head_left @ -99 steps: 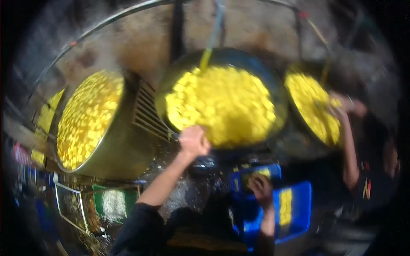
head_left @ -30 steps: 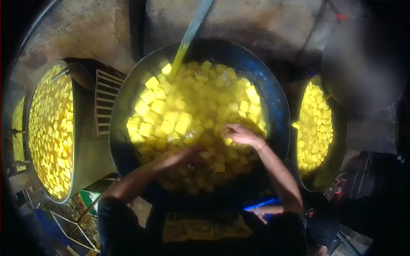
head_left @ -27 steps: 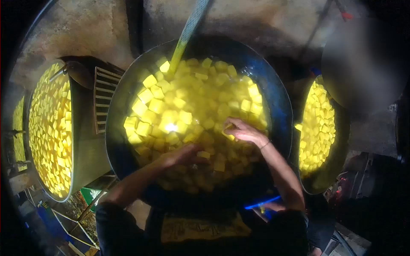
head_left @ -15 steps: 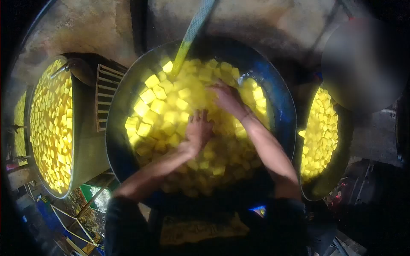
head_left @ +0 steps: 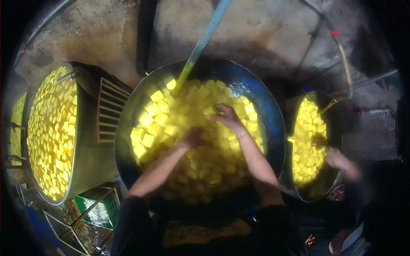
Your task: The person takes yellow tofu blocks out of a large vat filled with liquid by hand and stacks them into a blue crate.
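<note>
Yellow cubes (head_left: 147, 119) lie in yellowish liquid in a large round dark pan (head_left: 273, 128). Over the pan's middle, my left hand (head_left: 195, 137) is blurred and shaded at the liquid; its fingers cannot be made out. My right hand (head_left: 227, 116) is right of it and a little farther off, its thumb and fingers curled around a yellow cube (head_left: 210, 112). A mesh-covered hose (head_left: 203, 42) dips into the pan at its far left side, its lower end yellow.
At left stands a deep metal vat (head_left: 92, 149) of yellow cubes, with a slatted rack (head_left: 112, 112) beside it. A co-worker's hand (head_left: 339, 160) is at another pan (head_left: 333, 128) of cubes on the right. A green crate (head_left: 112, 209) with white contents is lower left.
The view has shifted somewhat. My left hand has drawn back toward me from its spread pose, and my right hand has curled its fingers. The large blurred grey shape at right is gone; a co-worker's arm shows there.
</note>
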Demonstrator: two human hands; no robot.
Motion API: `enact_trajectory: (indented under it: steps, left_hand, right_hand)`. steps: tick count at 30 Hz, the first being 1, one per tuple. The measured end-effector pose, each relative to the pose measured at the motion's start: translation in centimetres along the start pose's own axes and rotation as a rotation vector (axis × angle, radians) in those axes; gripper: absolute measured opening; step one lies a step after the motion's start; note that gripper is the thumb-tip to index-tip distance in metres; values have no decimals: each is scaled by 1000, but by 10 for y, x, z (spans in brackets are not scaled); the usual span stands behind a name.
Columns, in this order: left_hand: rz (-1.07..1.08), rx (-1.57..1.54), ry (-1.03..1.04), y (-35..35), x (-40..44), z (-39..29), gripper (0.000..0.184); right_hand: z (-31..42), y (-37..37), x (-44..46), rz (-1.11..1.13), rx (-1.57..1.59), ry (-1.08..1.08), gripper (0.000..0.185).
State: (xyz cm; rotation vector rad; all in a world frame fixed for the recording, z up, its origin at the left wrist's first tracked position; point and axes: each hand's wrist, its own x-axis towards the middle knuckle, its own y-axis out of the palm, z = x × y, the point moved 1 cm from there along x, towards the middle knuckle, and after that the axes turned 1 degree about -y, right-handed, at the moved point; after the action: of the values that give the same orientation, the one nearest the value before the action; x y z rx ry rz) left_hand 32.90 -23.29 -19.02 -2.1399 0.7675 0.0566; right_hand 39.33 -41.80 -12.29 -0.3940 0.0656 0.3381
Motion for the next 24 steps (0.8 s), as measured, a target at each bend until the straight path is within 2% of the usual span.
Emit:
enact_trajectory:
  steps: [1, 2, 4, 6, 7, 8, 10, 11, 13, 14, 16, 17, 20, 21, 23, 24]
  left_hand:
    - [-7, -7, 9, 10, 7, 16, 60]
    - [-29, -428, 18, 16, 13, 33, 54]
    - [-31, -851, 30, 5, 9, 27, 48]
    - [-49, -1520, -254, -36, -14, -12, 39]
    - [-119, -1772, -128, -33, -13, -19, 26]
    - [-113, -1774, -125, -32, -11, -24, 26]
    - [-202, -2067, -288, -30, -3, -30, 23]
    - [-198, -2067, -286, -21, 1, -33, 23]
    - [-440, -2074, 73, -1, 12, -36, 23]
    - [-435, -2073, 73, 3, 13, -39, 23]
    - [-447, -2201, -142, -2, 7, -56, 26]
    - [-440, -2199, -146, -2, 6, -62, 26]
    - [-429, -2275, -160, 4, 11, -65, 29]
    - [-448, -2268, -101, 12, 15, -62, 30]
    - [-458, -2264, -49, 31, 24, -59, 31]
    - [-447, -2345, -60, 41, 27, -58, 32]
  right_hand:
    - [14, -5, -14, -46, -14, 79, 44]
    - [21, -7, -24, -50, -24, 80, 44]
    - [27, -8, -47, -137, 330, 178, 41]
    - [49, -8, -64, -125, 345, 250, 41]
    - [52, -6, -70, -125, 347, 234, 42]
    - [55, -3, -76, -122, 346, 219, 43]
    - [68, 7, -85, -165, 275, 224, 38]
    - [70, 12, -86, -154, 277, 186, 35]
    - [79, 20, -89, -163, 285, 191, 29]
    - [79, 25, -87, -167, 286, 191, 29]
    - [66, 33, -80, -183, -25, 165, 34]
    - [56, 38, -77, -244, -30, 112, 44]
    - [85, 34, -82, -223, 51, 153, 53]
    - [84, 36, -80, -217, 50, 160, 53]
    - [82, 40, -75, -341, -366, -288, 43]
    - [74, 45, -74, -342, -366, -279, 43]
